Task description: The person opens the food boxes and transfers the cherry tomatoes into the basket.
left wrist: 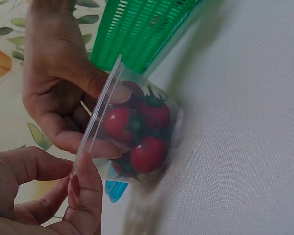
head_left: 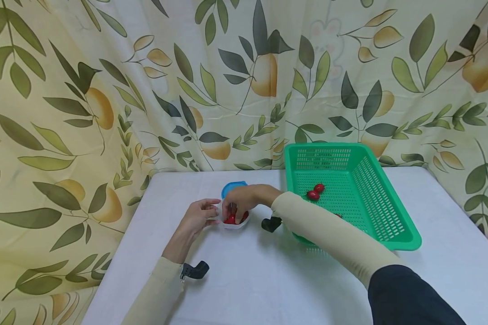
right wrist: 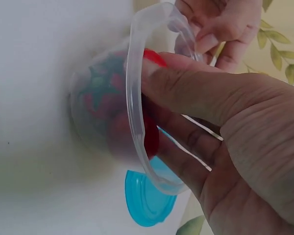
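Observation:
A small clear plastic tub [left wrist: 175,125] stands on the white table with several red cherry tomatoes [left wrist: 149,154] inside, their green stems showing through the wall. My left hand [head_left: 197,216] pinches the tub's rim between thumb and finger on its left side. From the right, my right hand [head_left: 246,198] reaches over the rim, thumb and fingers down inside the tub. There it pinches a cherry tomato [right wrist: 154,57] near the top, partly hidden by the thumb. Just behind the tub lies a blue lid [head_left: 231,186], partly covered by the right hand in the head view.
A green plastic basket [head_left: 406,239] stands on the right, under my right forearm. Two cherry tomatoes [head_left: 313,195] lie in it, and another red bit [head_left: 339,215] shows beside the sleeve. Behind the white table [head_left: 244,289] hangs a leaf-patterned curtain [head_left: 244,90].

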The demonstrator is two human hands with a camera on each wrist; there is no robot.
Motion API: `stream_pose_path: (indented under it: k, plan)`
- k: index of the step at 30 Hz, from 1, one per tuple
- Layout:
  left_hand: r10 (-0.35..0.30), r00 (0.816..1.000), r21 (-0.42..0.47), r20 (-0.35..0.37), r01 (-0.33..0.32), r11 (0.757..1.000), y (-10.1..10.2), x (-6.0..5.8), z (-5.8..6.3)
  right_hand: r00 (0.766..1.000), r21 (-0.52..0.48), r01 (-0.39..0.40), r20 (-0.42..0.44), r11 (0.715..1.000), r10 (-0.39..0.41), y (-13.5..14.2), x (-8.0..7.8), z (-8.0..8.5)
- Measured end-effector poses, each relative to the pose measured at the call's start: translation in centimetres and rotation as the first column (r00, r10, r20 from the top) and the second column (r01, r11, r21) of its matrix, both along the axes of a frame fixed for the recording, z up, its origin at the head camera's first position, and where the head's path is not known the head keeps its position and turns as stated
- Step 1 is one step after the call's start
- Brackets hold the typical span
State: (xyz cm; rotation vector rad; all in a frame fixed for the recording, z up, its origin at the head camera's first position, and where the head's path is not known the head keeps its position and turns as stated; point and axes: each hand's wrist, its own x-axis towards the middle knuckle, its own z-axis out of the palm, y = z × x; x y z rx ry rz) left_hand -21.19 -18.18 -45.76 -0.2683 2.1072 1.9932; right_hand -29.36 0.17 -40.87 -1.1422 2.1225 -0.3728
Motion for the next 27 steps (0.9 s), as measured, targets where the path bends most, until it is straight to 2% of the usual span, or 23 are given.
stream_pose_path:
  k: [7,14,23,27]
  plan:
    - [-0.002,1.000,0.000,0.014,0.002,1.000,0.1,-0.1,0.0,0.999,0.018,-0.030,-0.015,0.999,0.031,-0.2,0.2,0.0]
    - [0.002,1.000,0.007,0.008,-0.002,1.000,0.0,-0.1,0.0,0.999,0.006,-0.027,-0.016,1.000,0.027,0.0,0.1,0.4]
    - [-0.005,1.000,0.012,0.002,0.005,1.000,0.0,0.0,0.1,0.999,-0.072,0.009,0.047,0.997,-0.006,1.0,0.0,1.7]
    - [-0.004,1.000,0.005,0.007,0.004,1.000,0.0,0.0,0.2,0.999,-0.106,0.006,0.045,0.994,-0.001,1.5,0.0,2.2]
